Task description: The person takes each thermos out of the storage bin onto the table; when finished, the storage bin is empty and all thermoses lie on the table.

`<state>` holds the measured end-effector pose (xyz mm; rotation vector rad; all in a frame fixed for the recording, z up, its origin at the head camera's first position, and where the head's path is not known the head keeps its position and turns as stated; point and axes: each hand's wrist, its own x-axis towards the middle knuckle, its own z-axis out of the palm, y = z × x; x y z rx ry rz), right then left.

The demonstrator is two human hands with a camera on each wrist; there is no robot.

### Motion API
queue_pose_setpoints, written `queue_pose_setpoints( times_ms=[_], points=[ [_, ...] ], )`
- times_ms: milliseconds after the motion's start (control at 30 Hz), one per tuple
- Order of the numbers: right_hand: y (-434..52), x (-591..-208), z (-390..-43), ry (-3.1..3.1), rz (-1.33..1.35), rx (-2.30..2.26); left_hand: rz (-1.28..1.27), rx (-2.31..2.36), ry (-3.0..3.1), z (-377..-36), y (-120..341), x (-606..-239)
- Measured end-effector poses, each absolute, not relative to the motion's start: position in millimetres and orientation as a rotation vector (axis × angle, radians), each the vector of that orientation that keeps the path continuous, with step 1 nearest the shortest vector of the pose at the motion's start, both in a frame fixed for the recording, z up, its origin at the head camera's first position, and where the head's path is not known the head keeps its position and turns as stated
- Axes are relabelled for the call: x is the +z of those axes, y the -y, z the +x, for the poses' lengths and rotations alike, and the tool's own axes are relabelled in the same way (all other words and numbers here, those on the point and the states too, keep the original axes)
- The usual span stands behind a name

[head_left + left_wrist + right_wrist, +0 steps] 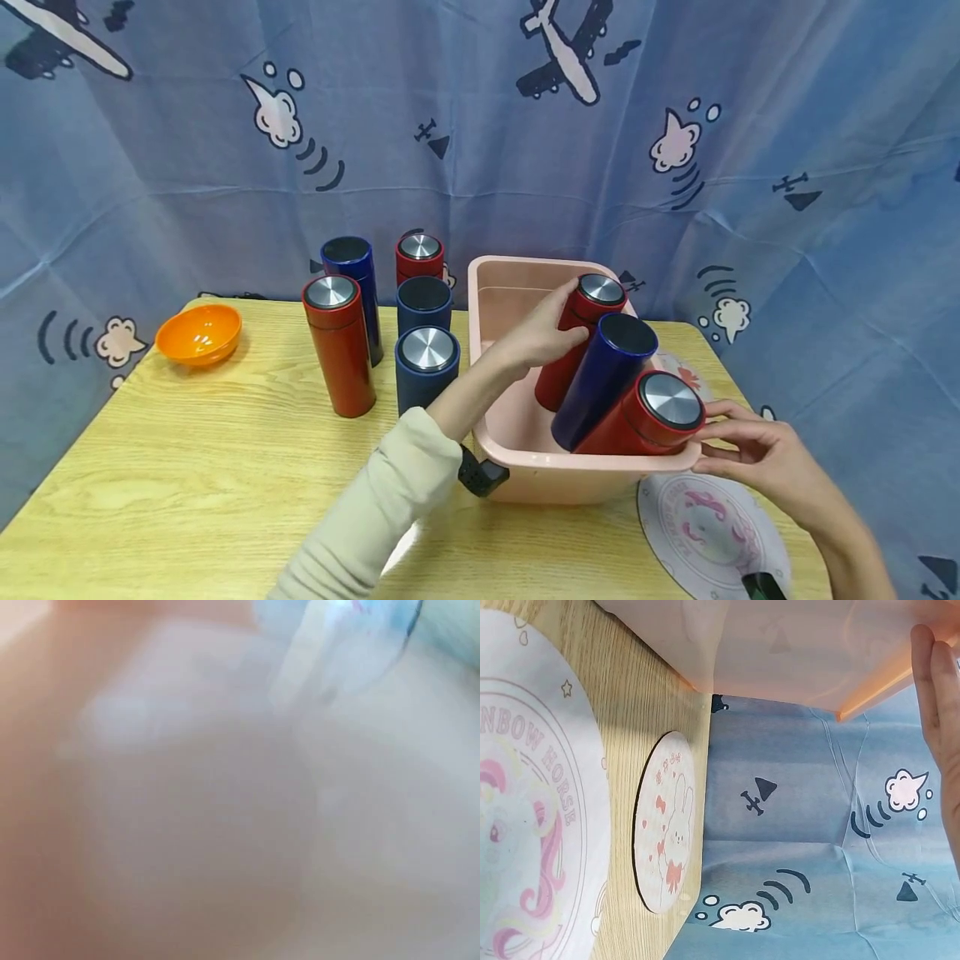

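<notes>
**Left hand on the leaning red bottle**

The left hand (542, 333) is gripping the red bottle (576, 333), which is leaning up-right inside the pink basin (525, 479). The right hand (757, 454), fingers straight, is touching the basin's near-right rim.

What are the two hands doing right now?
Left hand: grips the far red flask leaning in the pink tub.
Right hand: open, straight fingers touching the tub's rim, holding nothing.

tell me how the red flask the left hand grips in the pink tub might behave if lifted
The red flask looks rigid and smooth, so it could slip in the left hand. It leans in the pink tub against the blue flask, which may shift.
</notes>
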<state>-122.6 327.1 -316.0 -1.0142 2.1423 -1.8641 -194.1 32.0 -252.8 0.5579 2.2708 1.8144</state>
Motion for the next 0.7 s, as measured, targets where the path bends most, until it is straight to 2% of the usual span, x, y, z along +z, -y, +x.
queue_pose_setpoints(
  times_ms=[167,333,467,700],
  points=[
    [-327.6,-318.3,-123.5,-2.138,-1.022,-1.872,0.485,1.752,-2.18,-173.9,-10.5,-237.0],
    [-328.3,-320.2,-125.6,-2.119,-1.063,-1.887,0.564,1.801,-2.105,-169.1,-3.8,-221.3],
    [-328.4,-320.2,-125.1,-2.109,-1.066,-1.892,0.568,2.01,-2.028,-176.9,-17.4,-214.5],
    [-327.4,-320.4,-125.8,-2.092,-1.071,-1.898,0.379,2.363,-1.885,-210.0,-38.7,-212.2]
  ],
)
